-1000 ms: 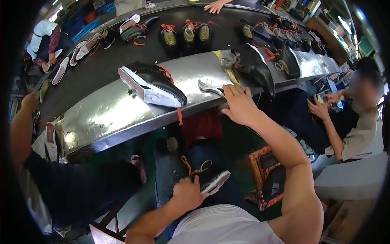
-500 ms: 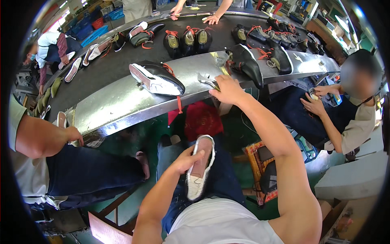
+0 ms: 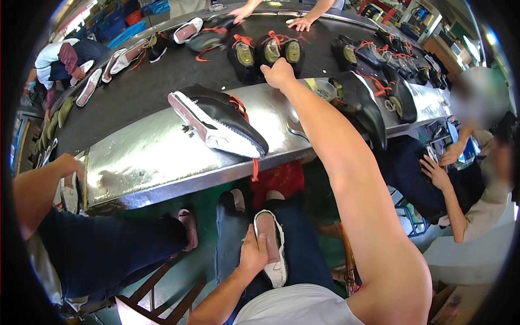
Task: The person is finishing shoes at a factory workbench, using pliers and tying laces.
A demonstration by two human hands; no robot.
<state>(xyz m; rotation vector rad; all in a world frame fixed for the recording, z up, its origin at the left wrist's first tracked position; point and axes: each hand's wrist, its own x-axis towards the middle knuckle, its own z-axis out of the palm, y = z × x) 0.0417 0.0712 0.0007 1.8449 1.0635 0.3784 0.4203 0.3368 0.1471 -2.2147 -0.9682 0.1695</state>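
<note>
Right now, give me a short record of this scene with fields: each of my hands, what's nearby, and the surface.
left hand: holds a white-soled shoe on the lap, sole up
right hand: stretched out to the far edge of the metal ledge, at a row of dark shoes with orange laces
nearby: black shoe with white sole on its side
surface: metal ledge beside a dark conveyor belt
</note>
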